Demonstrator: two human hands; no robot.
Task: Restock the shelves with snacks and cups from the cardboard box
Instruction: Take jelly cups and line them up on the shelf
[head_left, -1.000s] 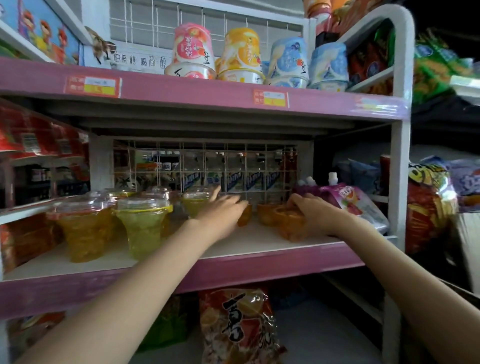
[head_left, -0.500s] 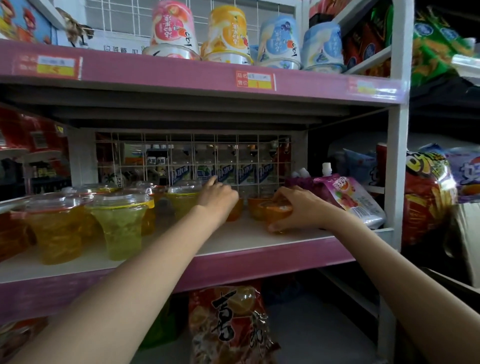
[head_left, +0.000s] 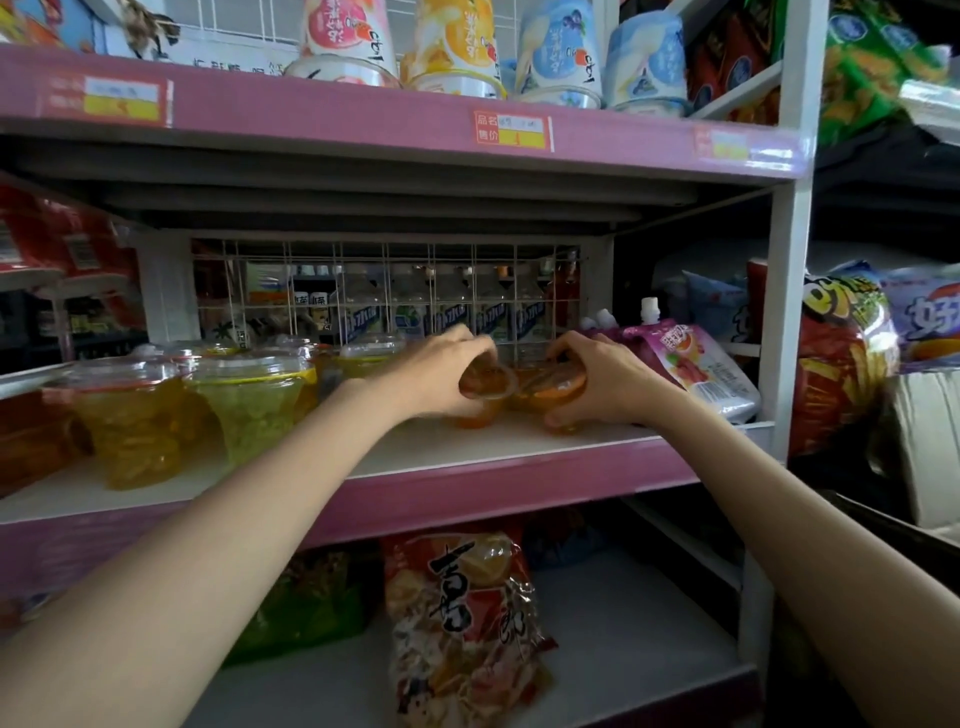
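Both hands have closed in since half a second back: my left hand (head_left: 441, 371), then spread over the cups behind, now has its fingers (head_left: 470, 343) curled round the rim of a small orange jelly cup (head_left: 480, 397); my right hand (head_left: 597, 382) has tightened on its own orange cup (head_left: 563, 389) and drawn it toward the left one. The two cups sit just beside each other, rims about touching, on the middle shelf (head_left: 519, 444).

Step in hand, as I judge it: seating these two in a row behind the front edge. Keep each base flat on the board, slide rather than lift, and let go one at a time so neither tips.

Outward: tall lidded jelly cups (head_left: 244, 400) stand to the left, a pink spouted pouch (head_left: 691, 369) lies just right of my right wrist. The cardboard box is not clearly in view.
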